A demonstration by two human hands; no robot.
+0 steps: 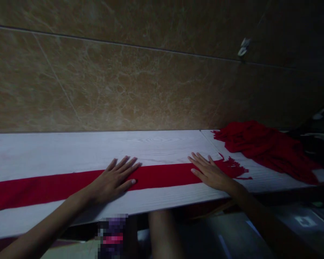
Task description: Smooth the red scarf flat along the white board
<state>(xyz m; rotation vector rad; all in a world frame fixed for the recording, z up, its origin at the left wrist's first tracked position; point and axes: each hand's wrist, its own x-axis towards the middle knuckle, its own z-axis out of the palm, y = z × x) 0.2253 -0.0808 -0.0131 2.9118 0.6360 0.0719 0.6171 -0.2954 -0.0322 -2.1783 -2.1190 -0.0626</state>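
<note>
A long red scarf [162,176] with a fringed right end lies flat along the white wood-grain table [151,203]. My left hand [115,180] rests palm down across the scarf left of the middle, its fingers spread. Palm down too, my right hand [209,172] lies over the scarf close to the fringe, fingers stretched out. Neither hand grips anything. The scarf runs on past the left edge of the view.
A crumpled heap of red fringed cloth [267,149] lies at the table's right end, beside dark material. A brown marbled tile wall [140,86] rises along the back edge, with a small pale fixture [243,47] on it. A bare leg [164,233] shows below the front edge.
</note>
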